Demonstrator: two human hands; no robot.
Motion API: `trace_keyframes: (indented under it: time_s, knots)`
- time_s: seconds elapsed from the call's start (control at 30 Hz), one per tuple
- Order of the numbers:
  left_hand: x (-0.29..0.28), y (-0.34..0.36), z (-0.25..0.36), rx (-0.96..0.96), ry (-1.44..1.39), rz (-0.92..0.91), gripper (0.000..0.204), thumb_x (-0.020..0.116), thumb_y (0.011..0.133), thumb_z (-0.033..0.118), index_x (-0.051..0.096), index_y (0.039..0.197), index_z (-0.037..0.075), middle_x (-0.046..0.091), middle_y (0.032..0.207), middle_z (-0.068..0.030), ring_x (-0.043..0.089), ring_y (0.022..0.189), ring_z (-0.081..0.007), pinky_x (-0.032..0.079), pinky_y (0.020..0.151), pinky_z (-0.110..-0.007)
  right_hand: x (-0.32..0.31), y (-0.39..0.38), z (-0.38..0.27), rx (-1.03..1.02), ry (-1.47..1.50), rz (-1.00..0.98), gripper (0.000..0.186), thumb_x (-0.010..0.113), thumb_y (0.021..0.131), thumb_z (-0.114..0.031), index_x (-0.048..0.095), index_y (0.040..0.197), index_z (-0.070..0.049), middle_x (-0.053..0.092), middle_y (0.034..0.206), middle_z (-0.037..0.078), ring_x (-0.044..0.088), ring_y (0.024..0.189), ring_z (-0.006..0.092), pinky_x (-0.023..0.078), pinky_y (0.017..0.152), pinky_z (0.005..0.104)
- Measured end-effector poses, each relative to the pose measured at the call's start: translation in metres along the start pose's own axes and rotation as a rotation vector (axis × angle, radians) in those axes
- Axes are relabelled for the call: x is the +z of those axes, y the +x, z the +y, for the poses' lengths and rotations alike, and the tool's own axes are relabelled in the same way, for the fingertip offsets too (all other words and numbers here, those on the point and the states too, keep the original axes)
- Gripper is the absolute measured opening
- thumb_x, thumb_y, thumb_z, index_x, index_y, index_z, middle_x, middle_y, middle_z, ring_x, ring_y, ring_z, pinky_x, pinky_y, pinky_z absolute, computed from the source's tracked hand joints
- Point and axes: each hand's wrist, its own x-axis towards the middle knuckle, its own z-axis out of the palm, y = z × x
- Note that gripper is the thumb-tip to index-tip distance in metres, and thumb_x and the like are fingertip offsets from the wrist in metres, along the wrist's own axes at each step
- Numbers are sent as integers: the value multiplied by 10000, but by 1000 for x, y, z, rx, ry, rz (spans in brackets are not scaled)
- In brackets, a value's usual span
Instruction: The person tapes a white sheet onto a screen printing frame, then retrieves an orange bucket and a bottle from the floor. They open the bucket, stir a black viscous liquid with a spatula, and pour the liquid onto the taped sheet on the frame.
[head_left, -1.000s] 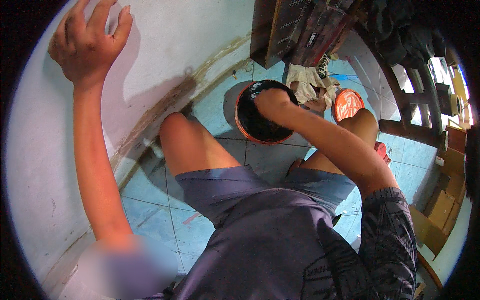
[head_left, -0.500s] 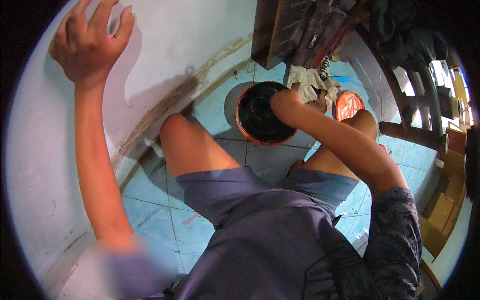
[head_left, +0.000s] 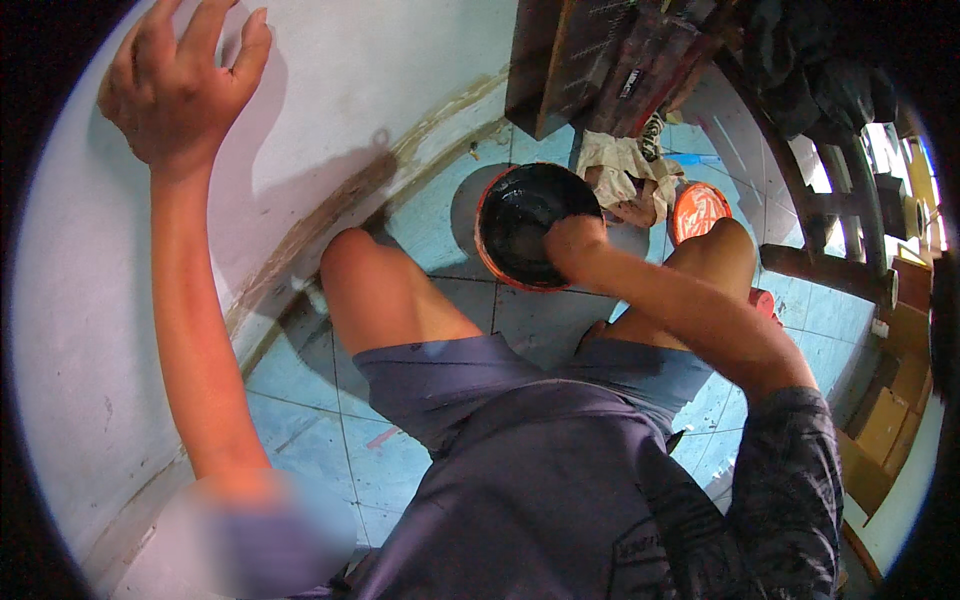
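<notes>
My left hand (head_left: 180,95) rests against the pale wall (head_left: 330,90), its fingers spread and nothing in it. My right hand (head_left: 575,245) is closed, over the right side of a round bucket (head_left: 515,205) with a dark inside and an orange rim. The bucket stands on the floor beyond my knees and seems to hold something dark and wet. My fingertips point down into it, so what they grip, if anything, is hidden. A round orange lid (head_left: 701,212) with pale smears lies right of the bucket, partly behind my right knee.
Crumpled beige paper or cloth (head_left: 625,170) lies behind the bucket, below dark boards (head_left: 575,65) leaning there. To the right stands a dark wooden frame (head_left: 830,270), with cardboard boxes (head_left: 890,420) near it. A red object (head_left: 764,302) sits by my right leg on blue floor tiles (head_left: 300,370).
My right hand has moved down and toward me inside the bucket, baring more of its dark inside. The left hand stays on the wall.
</notes>
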Motion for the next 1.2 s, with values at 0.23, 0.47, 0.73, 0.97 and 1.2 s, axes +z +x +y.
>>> trace_keyframes:
  time_s: [0.23, 0.47, 0.73, 0.97, 1.2]
  knots:
    - [-2, -2, -8, 8, 12, -8, 294, 725, 797, 550, 707, 1003, 341, 621, 1214, 86, 538, 1043, -100, 350, 873, -296, -46, 52, 7, 74, 131, 177, 216, 603, 896, -149, 753, 1033, -76, 728, 1094, 136, 710, 1017, 288, 583, 801, 386]
    - [3, -2, 0, 5, -15, -4, 295, 723, 798, 554, 704, 1004, 343, 618, 1221, 81, 536, 1041, -105, 349, 872, -298, 5, 0, 7, 94, 39, -33, 244, 602, 901, -158, 748, 1081, -81, 726, 1107, 122, 712, 1009, 275, 581, 808, 385]
    - [0, -3, -6, 4, 18, -10, 342, 726, 784, 570, 689, 1021, 326, 616, 1223, 64, 503, 1073, -117, 327, 883, -321, -47, 35, -10, 38, 139, 167, 205, 612, 888, -140, 760, 1010, -67, 729, 1081, 148, 714, 996, 291, 581, 803, 397]
    - [5, -6, 0, -11, -32, 8, 336, 725, 792, 557, 685, 1031, 323, 613, 1217, 55, 503, 1073, -129, 321, 899, -316, 10, -6, 5, 13, 15, 4, 224, 668, 854, -183, 761, 1029, -80, 726, 1086, 136, 703, 1023, 300, 578, 814, 394]
    - [-1, -6, -4, -29, -6, -16, 298, 708, 804, 554, 682, 1017, 348, 603, 1215, 79, 499, 1069, -137, 335, 889, -326, -47, 28, -17, -6, 103, 125, 223, 627, 879, -170, 759, 1027, -66, 721, 1102, 156, 704, 1028, 306, 579, 816, 407]
